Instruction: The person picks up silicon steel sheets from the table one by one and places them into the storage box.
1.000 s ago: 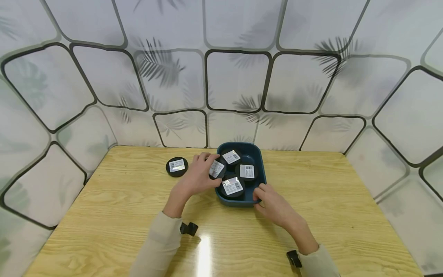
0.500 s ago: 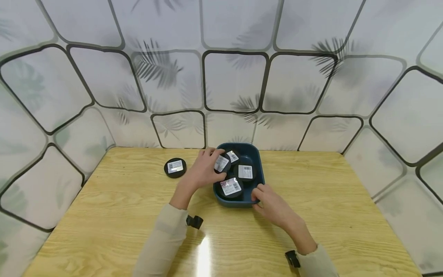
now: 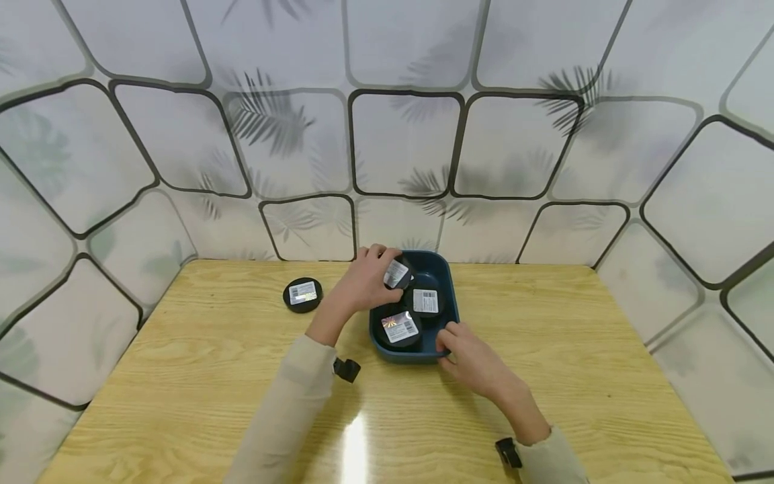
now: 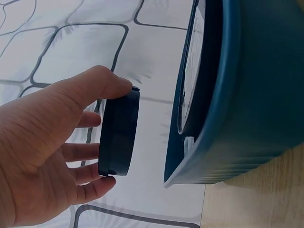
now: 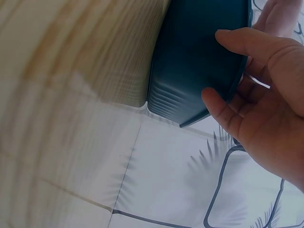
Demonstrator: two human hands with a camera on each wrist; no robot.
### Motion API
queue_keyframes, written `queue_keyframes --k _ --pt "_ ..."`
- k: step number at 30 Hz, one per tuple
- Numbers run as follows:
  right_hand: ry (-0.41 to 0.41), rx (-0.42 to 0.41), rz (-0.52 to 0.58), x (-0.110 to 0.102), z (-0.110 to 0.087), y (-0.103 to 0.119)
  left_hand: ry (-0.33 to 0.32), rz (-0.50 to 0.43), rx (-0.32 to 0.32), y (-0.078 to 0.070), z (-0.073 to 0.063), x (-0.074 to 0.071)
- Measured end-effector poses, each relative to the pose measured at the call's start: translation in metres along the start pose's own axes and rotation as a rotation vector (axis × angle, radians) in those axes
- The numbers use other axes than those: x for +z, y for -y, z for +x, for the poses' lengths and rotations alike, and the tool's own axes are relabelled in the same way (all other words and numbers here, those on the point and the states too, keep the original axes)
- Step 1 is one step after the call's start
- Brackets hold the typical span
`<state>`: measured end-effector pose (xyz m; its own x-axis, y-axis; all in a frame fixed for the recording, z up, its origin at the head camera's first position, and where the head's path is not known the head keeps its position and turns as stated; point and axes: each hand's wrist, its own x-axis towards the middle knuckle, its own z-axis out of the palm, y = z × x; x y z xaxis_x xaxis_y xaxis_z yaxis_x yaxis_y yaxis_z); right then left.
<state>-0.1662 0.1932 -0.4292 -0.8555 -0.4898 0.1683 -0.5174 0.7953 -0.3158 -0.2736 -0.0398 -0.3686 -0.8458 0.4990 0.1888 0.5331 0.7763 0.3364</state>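
My left hand (image 3: 365,282) pinches a flat round black container (image 4: 119,133) with a white label between thumb and fingers, above the back left of a dark blue bin (image 3: 402,358). In the left wrist view this container is held above the bin's rim, on edge to the camera. Inside the bin lie similar labelled containers, one at the right (image 3: 426,302) and one at the front left (image 3: 400,329); another at the back is mostly hidden behind the held one. My right hand (image 3: 478,359) grips the bin's front right rim, thumb on the outer wall (image 5: 194,66).
One more black labelled container (image 3: 302,294) lies on the wooden table (image 3: 199,376), left of the bin. Behind the table hangs a pale cloth (image 3: 399,141) with a line and leaf pattern. Black camera mounts sit at both wrists.
My left hand has moved right and slightly back with the held container, from the bin's left edge to over its back left part. The right hand stays at the rim.
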Motion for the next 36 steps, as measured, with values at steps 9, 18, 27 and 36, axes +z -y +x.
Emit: queue_keyframes --k 9,18,27,36 --pt "0.019 0.012 0.007 0.0 0.0 0.0 0.015 0.013 -0.007 0.001 0.016 0.007" --pt "0.025 0.007 0.012 -0.001 0.0 0.0 0.014 0.001 -0.004 0.007 0.028 0.022" --pt "0.021 0.005 0.016 0.0 -0.001 -0.002 0.035 -0.035 0.012 0.014 0.035 0.037" --pt "0.029 0.018 0.026 -0.001 -0.001 0.0 0.019 -0.074 0.029 0.021 0.04 0.048"
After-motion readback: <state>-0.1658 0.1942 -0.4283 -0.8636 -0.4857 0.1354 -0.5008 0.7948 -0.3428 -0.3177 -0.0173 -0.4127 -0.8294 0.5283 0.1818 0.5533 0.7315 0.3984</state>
